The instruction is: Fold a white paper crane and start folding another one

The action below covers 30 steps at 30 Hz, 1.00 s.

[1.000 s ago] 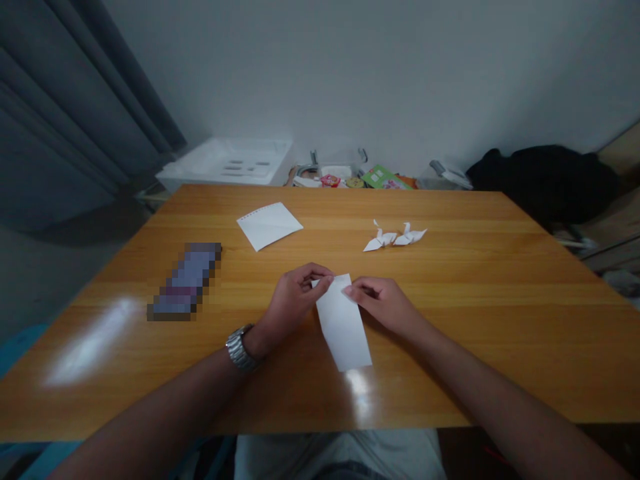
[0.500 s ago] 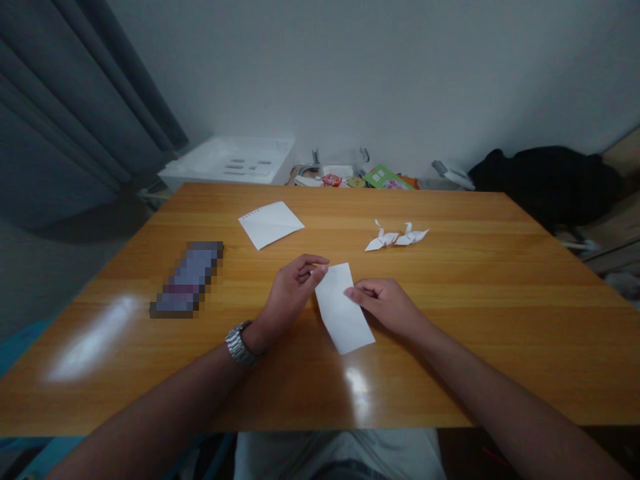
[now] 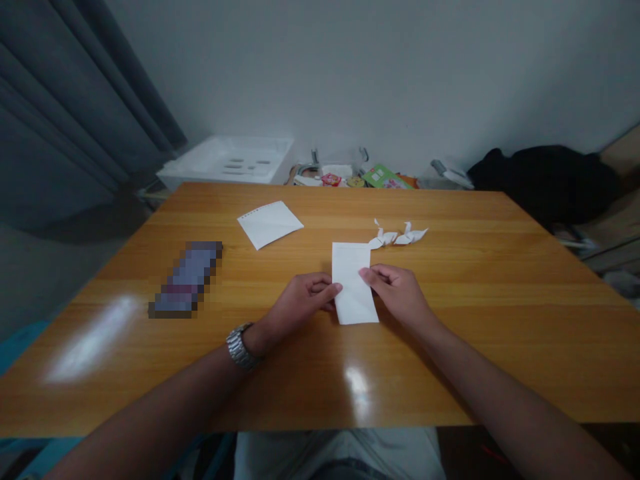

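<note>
A white oblong sheet of paper (image 3: 353, 287) is held up over the table between my two hands. My left hand (image 3: 311, 293) pinches its left edge, thumb in front and fingers behind. On the opposite edge, a little higher, my right hand (image 3: 397, 287) grips it the same way, with most of its fingers hidden behind. Just beyond the paper's upper right corner are two folded white paper birds (image 3: 397, 235), side by side. Another white sheet (image 3: 270, 225) with punched holes along one edge lies farther off to the left.
The wooden table (image 3: 475, 360) spans the view. A blurred-out phone-like object (image 3: 187, 279) lies on its left. Behind the table's far edge are a white basin-like tray (image 3: 225, 160), a green packet (image 3: 383, 175) among small items, and a dark cloth heap (image 3: 545, 180).
The paper has turned upright and moved away from me and slightly right. My left hand has slid from its top corner down to the left edge; my right hand rose slightly with it.
</note>
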{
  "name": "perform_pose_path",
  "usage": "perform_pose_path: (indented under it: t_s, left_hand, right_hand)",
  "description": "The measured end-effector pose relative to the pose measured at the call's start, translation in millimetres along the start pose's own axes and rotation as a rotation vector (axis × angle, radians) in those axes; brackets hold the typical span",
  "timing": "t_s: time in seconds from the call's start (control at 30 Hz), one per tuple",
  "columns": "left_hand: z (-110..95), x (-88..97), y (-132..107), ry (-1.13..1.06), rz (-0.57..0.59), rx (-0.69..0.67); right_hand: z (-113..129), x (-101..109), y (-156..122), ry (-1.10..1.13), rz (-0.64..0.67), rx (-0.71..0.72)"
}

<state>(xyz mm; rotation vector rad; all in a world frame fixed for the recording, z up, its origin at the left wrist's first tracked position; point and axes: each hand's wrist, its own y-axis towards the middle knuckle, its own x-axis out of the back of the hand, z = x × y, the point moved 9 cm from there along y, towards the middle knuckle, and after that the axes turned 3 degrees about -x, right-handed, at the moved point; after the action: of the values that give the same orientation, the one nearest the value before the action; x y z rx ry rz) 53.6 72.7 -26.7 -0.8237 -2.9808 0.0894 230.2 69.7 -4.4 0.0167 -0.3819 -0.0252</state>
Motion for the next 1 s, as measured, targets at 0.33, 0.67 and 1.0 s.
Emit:
perform_pose_path:
  t_s: [0.33, 0.67, 1.0]
  left_hand:
    - [4.3, 2.0, -0.5, 0.006, -0.027, 0.061]
    - [-6.4, 0.9, -2.4, 0.043, -0.061, 0.001]
    - [-5.7, -6.3, -3.1, 0.171, 0.042, -0.031]
  right_hand:
    - [3.1, 0.8, -0.8, -0.003, -0.015, 0.020]
    - [8.1, 2.5, -1.3, -0.003, -0.029, 0.041]
    - [9.4, 9.8, -1.4, -0.006, -0.082, 0.070]
